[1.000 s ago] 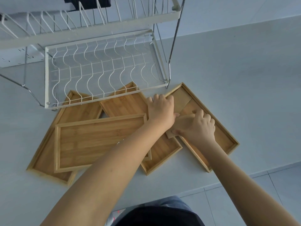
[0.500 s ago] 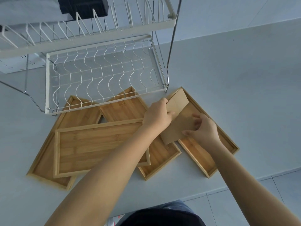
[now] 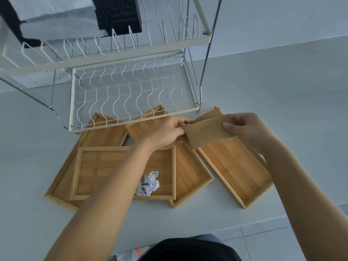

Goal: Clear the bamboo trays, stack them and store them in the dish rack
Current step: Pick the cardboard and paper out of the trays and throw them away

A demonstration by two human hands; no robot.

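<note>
Lifted clear of the rightmost bamboo tray (image 3: 237, 172) since a second earlier: brown paper sheet (image 3: 207, 131), now stretched in the air between both hands instead of lying flat. Also uncovered by the raised left forearm: crumpled paper ball (image 3: 148, 184). Farthest left on the desk (image 3: 282, 87), leftmost tray (image 3: 105, 132), partly under the dish rack (image 3: 131, 87) and partly under the front tray (image 3: 105, 172). Inside that front tray, near its right end, the crumpled ball. Next rightward, middle tray (image 3: 190, 174), angled, its far end beneath the rack's lower wire shelf, overlapped by the front tray. Above it, left hand (image 3: 165, 132), fingers pinched shut on the sheet's left edge. Then the sheet itself, slightly curled, hanging over the far end of the rightmost tray without resting on it. Right hand (image 3: 246, 129), clamped on the sheet's right edge with thumb in front. Rightmost tray flat on the desk, slanted, its bare floor showing. All four trays unstacked on the desk, none in the rack.
</note>
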